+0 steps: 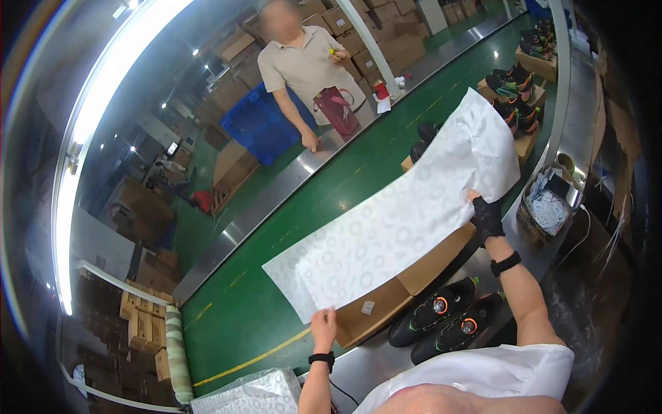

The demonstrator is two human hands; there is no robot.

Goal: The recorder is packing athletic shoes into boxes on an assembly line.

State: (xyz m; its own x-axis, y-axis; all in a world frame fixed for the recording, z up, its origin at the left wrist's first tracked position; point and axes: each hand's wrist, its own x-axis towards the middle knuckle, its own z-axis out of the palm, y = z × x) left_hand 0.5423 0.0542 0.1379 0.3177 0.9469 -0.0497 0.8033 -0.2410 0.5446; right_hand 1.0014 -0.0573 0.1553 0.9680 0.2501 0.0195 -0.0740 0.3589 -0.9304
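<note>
I hold a large white sheet of patterned wrapping paper (400, 214) spread out above an open cardboard shoe box (386, 303). My left hand (323, 326) pinches the sheet's near corner. My right hand (487, 217), in a black glove, grips its far edge. A pair of black shoes (448, 319) with orange dials lies on the metal ledge beside the box, just below my right forearm.
The green conveyor belt (276, 269) runs diagonally, carrying more shoes on boxes (514, 96) further along. A person in a beige shirt (303, 65) stands across the belt. A basket of small white packets (548, 207) sits to my right. A wrapped stack of paper (248, 395) lies bottom left.
</note>
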